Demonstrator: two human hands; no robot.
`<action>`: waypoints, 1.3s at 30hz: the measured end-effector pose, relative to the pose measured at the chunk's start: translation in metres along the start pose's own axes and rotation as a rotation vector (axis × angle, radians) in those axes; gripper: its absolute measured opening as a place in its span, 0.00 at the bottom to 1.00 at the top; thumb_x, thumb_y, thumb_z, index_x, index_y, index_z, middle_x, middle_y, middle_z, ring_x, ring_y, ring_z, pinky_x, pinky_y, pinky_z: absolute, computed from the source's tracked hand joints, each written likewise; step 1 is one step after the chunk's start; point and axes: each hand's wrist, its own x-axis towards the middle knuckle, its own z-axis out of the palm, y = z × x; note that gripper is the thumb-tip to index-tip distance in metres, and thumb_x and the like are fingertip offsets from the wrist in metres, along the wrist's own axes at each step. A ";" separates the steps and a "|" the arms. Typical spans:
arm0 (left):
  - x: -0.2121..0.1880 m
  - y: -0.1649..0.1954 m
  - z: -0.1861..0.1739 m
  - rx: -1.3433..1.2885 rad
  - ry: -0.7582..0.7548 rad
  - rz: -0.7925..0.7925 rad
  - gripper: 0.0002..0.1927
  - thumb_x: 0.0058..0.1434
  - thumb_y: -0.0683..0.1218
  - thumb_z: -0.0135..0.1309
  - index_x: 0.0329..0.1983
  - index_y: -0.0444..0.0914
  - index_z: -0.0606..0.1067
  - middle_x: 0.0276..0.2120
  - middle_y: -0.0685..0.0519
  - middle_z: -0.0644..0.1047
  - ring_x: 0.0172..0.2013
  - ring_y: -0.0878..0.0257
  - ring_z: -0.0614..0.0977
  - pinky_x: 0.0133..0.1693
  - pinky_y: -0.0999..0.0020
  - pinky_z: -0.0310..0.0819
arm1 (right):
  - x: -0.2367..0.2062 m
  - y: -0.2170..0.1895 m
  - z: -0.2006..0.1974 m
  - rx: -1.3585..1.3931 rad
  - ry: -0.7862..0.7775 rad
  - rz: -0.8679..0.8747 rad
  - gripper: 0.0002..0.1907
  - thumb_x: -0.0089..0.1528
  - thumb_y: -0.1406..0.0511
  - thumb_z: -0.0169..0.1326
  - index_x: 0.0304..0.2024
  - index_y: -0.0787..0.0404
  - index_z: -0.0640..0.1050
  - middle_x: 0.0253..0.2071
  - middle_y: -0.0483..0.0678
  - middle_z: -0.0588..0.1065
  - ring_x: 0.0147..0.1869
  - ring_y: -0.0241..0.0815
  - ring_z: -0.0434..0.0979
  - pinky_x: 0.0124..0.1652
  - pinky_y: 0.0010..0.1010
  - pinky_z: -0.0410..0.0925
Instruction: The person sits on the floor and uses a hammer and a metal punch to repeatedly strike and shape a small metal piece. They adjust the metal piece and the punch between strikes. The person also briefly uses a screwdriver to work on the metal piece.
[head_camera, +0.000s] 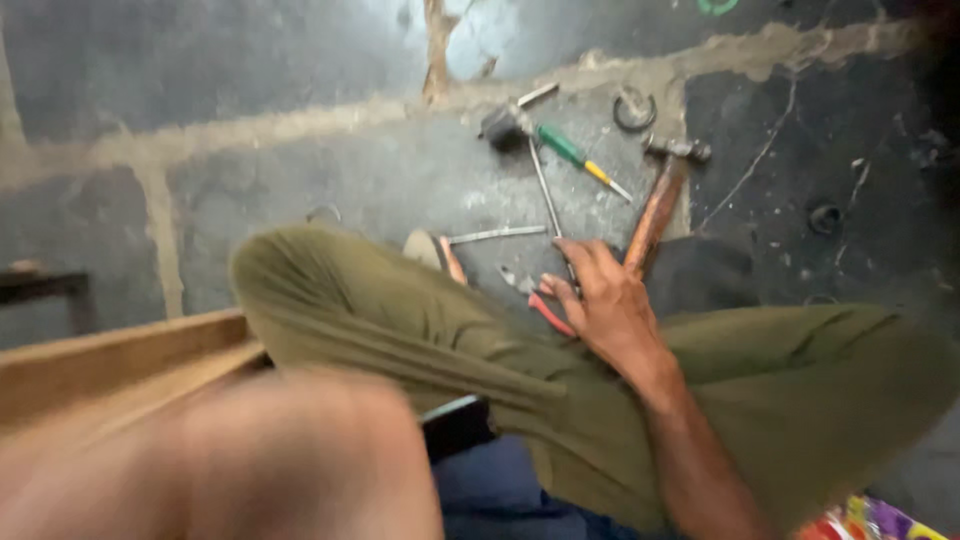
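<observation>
The right hand (605, 300) reaches down past the olive-trousered knee to the cracked grey concrete floor (330, 170), its grip loose and half open, fingertips touching a thin steel rod (548, 200) and holding nothing yet. Just left of it lie red-handled pliers (545, 308); just right, a wooden-handled hammer (660, 205); beyond, a green-and-yellow screwdriver (575, 158). To pick cleanly, pinch one tool only; the left hand's grip cannot be told.

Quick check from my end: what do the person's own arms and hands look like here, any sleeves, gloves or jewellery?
Both are bare. The right hand wears no glove, and no ring or watch shows; its forearm is uncovered with no sleeve in sight. The left arm is a blurred bare shape in the foreground, also without a sleeve; its hand is out of view.
</observation>
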 end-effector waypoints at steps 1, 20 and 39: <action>-0.006 -0.010 -0.016 0.084 0.024 -0.003 0.45 0.64 0.44 0.72 0.75 0.35 0.55 0.66 0.42 0.66 0.67 0.47 0.69 0.70 0.57 0.62 | 0.008 0.001 0.003 -0.026 -0.005 -0.022 0.23 0.63 0.61 0.60 0.58 0.63 0.75 0.49 0.56 0.75 0.48 0.60 0.77 0.45 0.46 0.70; -0.260 -0.159 -0.109 0.616 -0.879 -1.107 0.39 0.54 0.44 0.70 0.67 0.37 0.66 0.58 0.39 0.74 0.59 0.39 0.75 0.61 0.53 0.70 | 0.026 0.027 0.060 -0.406 -0.182 -0.107 0.10 0.53 0.70 0.56 0.38 0.62 0.75 0.41 0.54 0.69 0.50 0.53 0.70 0.47 0.43 0.66; -0.245 -0.142 -0.109 0.609 -0.969 -1.150 0.38 0.50 0.47 0.72 0.63 0.37 0.70 0.55 0.39 0.77 0.57 0.40 0.77 0.57 0.53 0.71 | 0.019 0.023 0.063 -0.084 -0.128 -0.042 0.30 0.43 0.69 0.67 0.45 0.71 0.69 0.57 0.70 0.63 0.57 0.71 0.68 0.53 0.52 0.66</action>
